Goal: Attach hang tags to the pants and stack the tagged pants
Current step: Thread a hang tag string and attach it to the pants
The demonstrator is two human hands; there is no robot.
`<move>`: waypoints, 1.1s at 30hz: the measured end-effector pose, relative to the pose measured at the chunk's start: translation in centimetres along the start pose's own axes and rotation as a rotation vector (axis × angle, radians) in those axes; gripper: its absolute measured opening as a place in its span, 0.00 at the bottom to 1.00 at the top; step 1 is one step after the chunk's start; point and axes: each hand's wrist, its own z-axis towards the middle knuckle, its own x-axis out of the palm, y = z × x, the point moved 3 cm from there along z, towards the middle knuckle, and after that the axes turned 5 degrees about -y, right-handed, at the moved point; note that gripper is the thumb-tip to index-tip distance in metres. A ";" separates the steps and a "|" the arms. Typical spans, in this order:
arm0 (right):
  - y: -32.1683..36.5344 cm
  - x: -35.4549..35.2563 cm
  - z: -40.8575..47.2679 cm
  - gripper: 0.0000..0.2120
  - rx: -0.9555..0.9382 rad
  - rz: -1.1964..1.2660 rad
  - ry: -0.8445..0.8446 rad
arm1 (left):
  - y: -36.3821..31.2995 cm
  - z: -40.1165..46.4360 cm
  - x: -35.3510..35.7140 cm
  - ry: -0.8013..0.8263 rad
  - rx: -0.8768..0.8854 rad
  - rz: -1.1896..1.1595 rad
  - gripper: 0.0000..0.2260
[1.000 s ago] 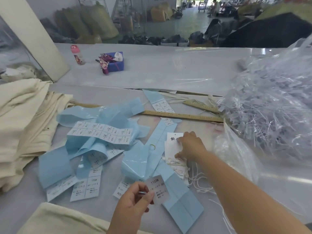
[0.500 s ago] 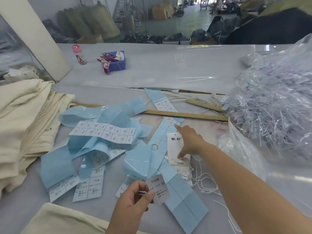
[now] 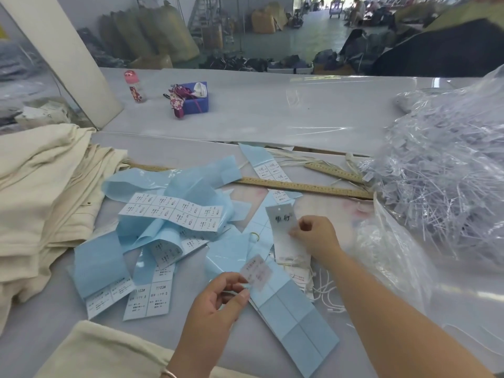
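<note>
1. Head view, risks: size sticker point(image 3: 256, 272) pinched at one edge only, blurred and part see-through; likely to curl or catch on the blue backing sheets point(image 3: 297, 320) just beneath, since most of it hangs free.
2. White hang tag point(image 3: 283, 227) lifted off the tag pile point(image 3: 293, 264) by its right edge; may tilt or drag a neighbour along, given the loose white strings point(image 3: 326, 290) tangled beside that pile.
3. Sticker could land crooked on the tag, as both pieces are held only at their edges.
4. Left hand point(image 3: 215, 304): low centre, palm turned inward, thumb and forefinger closed on the sticker's lower corner, other fingers curled behind.
5. Right hand point(image 3: 313, 236): forearm reaching in from the lower right, fingers bent and nipping the hang tag's edge.
6. Cream pants point(image 3: 41, 192) heaped at far left, more cream cloth point(image 3: 103, 353) at the near edge; no tag seen on either.
</note>
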 end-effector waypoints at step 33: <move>11.6 0.7 -40.5 0.22 0.102 0.953 0.075 | -5.3 -16.7 -6.9 0.511 0.019 -0.385 0.44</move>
